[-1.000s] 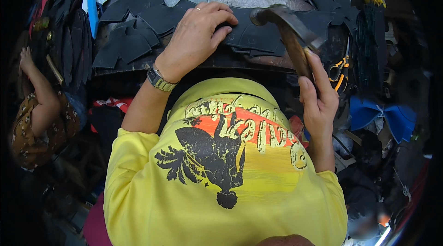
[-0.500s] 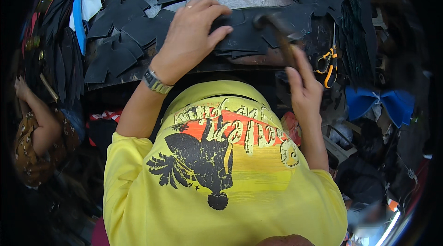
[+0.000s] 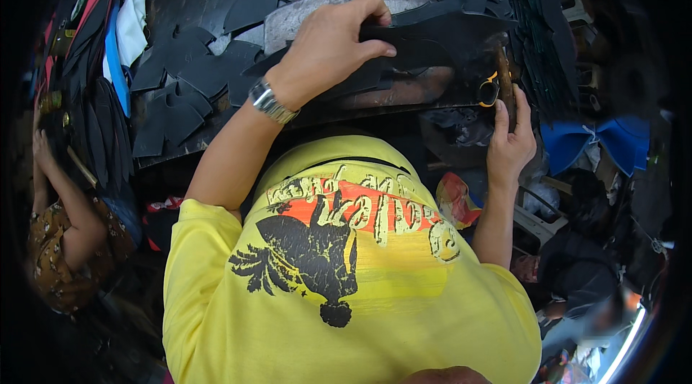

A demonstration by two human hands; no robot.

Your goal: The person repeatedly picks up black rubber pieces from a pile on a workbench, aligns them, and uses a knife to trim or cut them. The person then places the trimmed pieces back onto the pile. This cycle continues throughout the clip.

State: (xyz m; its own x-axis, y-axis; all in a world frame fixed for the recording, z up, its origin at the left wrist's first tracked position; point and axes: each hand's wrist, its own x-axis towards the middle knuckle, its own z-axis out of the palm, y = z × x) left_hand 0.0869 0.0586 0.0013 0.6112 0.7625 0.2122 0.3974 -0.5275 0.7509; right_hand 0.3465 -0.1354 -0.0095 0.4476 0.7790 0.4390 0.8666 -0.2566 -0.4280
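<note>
My left hand [image 3: 337,43] is curled at the near side of the work table, a watch on its wrist. Its thumb and fingers pinch a black sheet piece [image 3: 440,34], which is raised off the layer beneath. To the right, my right hand [image 3: 513,140] grips the brown wooden handle of a hammer [image 3: 506,88]. The hammer points away from me past the table's front edge, its head dark and hard to make out. Behind the handle, an orange-and-black looped handle [image 3: 489,90] of a hand tool partly shows. Under the black pieces lies a pale grey slab [image 3: 285,20].
Overlapping black cut pieces [image 3: 180,113] cover much of the table. A stack of dark strips [image 3: 540,59] hangs at the right, above a blue folded sheet [image 3: 602,144]. White cloth [image 3: 131,31] and dark pieces stand at the left. Another person's arm [image 3: 68,182] is at far left.
My right hand and the hammer have moved right, off the black pieces. My left hand has shifted right and now lifts a black sheet piece from the table.
</note>
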